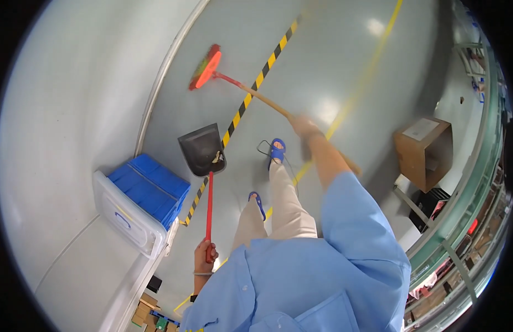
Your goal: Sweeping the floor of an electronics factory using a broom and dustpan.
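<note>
The left hand [206, 253] is closed around the red handle [210, 207] of a black dustpan [196, 146], whose pan, containing a pale scrap [218, 157], lies at twelve o'clock. The right hand [305, 127], blurred, grips a broom [267, 102], its head [207, 70] at ten o'clock.

Cardboard box [410, 157], blue container [148, 182], probably a greenish rack [454, 222]

On the view's clock face, the left hand [201, 254] at 7 grips the dustpan [197, 152], pan at 10; the right hand [306, 127] at 2 holds the broom [267, 102], head at 11; carton [411, 153] at 3.
</note>
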Demonstrator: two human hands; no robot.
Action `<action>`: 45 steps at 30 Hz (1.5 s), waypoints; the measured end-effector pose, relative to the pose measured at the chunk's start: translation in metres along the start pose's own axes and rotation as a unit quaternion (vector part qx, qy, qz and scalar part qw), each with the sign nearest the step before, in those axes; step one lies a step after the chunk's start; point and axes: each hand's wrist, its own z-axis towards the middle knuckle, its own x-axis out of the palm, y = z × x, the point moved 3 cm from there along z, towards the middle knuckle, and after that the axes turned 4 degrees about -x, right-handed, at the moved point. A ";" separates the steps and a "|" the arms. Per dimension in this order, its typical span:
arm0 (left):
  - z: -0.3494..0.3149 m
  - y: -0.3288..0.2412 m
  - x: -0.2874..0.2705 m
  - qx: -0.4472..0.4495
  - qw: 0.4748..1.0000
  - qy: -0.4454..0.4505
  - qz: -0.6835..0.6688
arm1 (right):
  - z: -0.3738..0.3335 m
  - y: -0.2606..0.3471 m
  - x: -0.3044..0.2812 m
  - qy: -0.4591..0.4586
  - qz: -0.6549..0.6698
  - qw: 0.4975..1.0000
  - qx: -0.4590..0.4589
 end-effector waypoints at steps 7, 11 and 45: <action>0.055 -0.051 0.016 0.008 0.999 0.017 0.038 | -0.243 -0.304 0.073 -0.005 -0.057 0.980 0.188; 0.084 -0.071 0.018 0.005 0.999 0.025 0.024 | -0.402 -0.309 0.041 0.019 -0.061 0.937 0.343; 0.131 -0.315 0.182 -0.053 0.996 0.048 0.053 | -0.195 -0.145 -0.174 -0.067 -0.102 0.932 0.342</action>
